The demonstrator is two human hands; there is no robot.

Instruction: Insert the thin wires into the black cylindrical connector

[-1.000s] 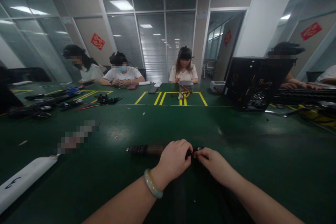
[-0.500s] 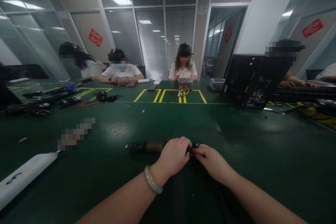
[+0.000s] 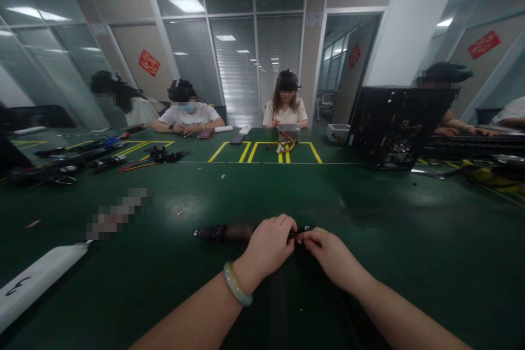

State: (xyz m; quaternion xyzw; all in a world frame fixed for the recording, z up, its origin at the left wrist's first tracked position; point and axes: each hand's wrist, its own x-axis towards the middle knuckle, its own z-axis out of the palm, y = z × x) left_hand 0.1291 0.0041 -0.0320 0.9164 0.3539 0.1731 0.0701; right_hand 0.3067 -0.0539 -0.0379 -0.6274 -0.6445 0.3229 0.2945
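Note:
A dark inline electric screwdriver [image 3: 240,232] lies across the green table in front of me, its metal tip pointing left. My left hand [image 3: 269,241], with a pale bangle at the wrist, is wrapped over the tool's rear end. Close beside it, my right hand [image 3: 330,254] has thumb and forefinger pinched together at the black end piece [image 3: 307,228] of the tool. A tiny light-coloured spot shows by those fingertips, too small to name. What exactly the right fingers grip is mostly hidden.
A white strip-like object marked 3 [image 3: 39,281] lies at left. Cables and black parts [image 3: 110,156] sit farther left. A black computer case [image 3: 400,126] stands at far right. Several people work around the table; a power supply with coloured wires [image 3: 289,134] is opposite.
The view has shifted slightly. Both hands keep nearly the same place on the screwdriver; the right fingertips have moved a little, with the small light spot still beside them.

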